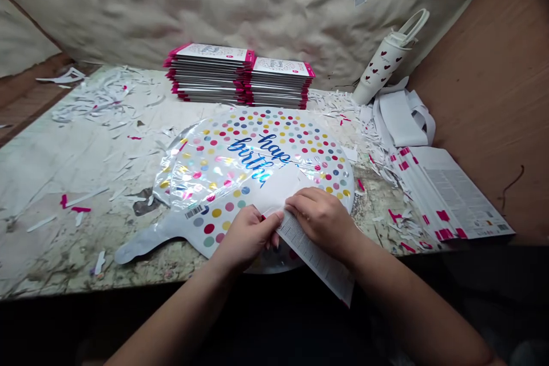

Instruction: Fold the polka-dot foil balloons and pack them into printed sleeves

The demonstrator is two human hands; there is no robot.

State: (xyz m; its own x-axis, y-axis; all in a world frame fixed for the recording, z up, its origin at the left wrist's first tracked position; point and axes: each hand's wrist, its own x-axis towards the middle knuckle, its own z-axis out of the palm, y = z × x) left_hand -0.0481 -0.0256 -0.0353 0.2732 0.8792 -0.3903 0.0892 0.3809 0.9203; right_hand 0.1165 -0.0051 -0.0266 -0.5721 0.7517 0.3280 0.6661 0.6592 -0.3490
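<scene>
Foil balloon printed "happy birthday" with coloured dots, lying flat near the front edge of a worn tabletop, its tail pointing toward the front left corner. Left hand and right hand are close together, gripping a printed paper sheet over the balloon's lower edge; the sheet overhangs the front edge. Paper scraps are scattered across the left of the tabletop. Two stacks of packaged balloons stand along the rear edge, well behind the hands. To the right lie a pile of pink-tabbed printed cards and a heart-print tumbler.

Risks: a hard pull could crease or tear the sheet, a sharp edge could scratch the thin foil, and a sideways drag could send the balloon's tail off the tabletop. Open room lies left of the balloon, among scattered scraps; space on the right is tighter, and the stacks limit reach toward the rear.
</scene>
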